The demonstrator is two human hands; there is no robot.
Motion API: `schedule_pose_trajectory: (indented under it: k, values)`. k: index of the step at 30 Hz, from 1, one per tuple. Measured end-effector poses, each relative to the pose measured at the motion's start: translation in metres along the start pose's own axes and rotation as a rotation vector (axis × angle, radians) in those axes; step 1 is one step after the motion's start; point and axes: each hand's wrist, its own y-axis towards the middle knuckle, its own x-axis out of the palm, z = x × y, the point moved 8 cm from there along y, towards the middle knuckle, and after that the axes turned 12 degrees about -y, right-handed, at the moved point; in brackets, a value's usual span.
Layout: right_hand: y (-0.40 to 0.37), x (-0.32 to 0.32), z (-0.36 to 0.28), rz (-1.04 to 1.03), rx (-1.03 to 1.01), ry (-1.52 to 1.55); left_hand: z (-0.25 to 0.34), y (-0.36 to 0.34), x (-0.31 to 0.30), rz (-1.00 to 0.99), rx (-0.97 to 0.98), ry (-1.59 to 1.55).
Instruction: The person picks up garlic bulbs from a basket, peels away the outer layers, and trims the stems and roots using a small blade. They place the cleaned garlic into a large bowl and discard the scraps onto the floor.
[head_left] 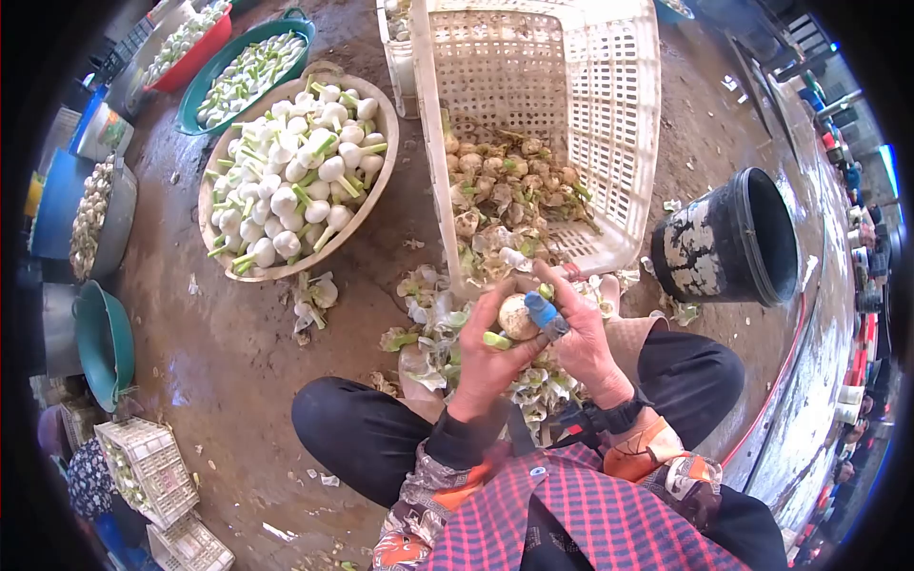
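My left hand is wrapped round a garlic bulb with a short green stem, in front of the white crate. My right hand, with blue wrapping on one digit, presses against the same bulb from the right. Whether it also holds a tool cannot be made out. Unpeeled brownish bulbs lie inside the tipped white crate just beyond my hands. Peeled white garlic with green stems fills a round basin at the left. Loose skins lie under and around my hands.
A black bucket leans at the right. Green and red basins of garlic stand at the back left. An empty green basin and white crates are at the far left, beside a person's patterned clothing.
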Motion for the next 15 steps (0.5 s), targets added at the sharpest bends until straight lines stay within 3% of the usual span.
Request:
schedule_pose_trajectory:
  k: [2,6,9,10,13,15]
  values:
    - [-0.003,-0.007,-0.018,-0.002,-0.062,-0.101,-0.007,0.000,0.005,-0.037,-0.078,-0.123]
    - [-0.011,-0.011,-0.011,-0.027,-0.122,-0.168,0.000,-0.003,0.015,0.006,-0.416,-0.616]
    - [-0.014,-0.017,-0.005,0.069,-0.070,-0.102,-0.011,-0.007,0.019,-0.087,-0.505,-1.009]
    - [-0.011,-0.023,-0.003,0.166,-0.045,-0.203,-0.008,-0.005,0.019,0.024,-0.543,-0.716]
    - [-0.014,-0.026,0.007,0.165,0.227,0.408,0.001,0.001,0.003,0.087,-0.075,-0.156]
    - [-0.014,-0.021,0.009,0.078,0.273,0.307,0.007,0.002,0.000,0.057,0.111,0.224]
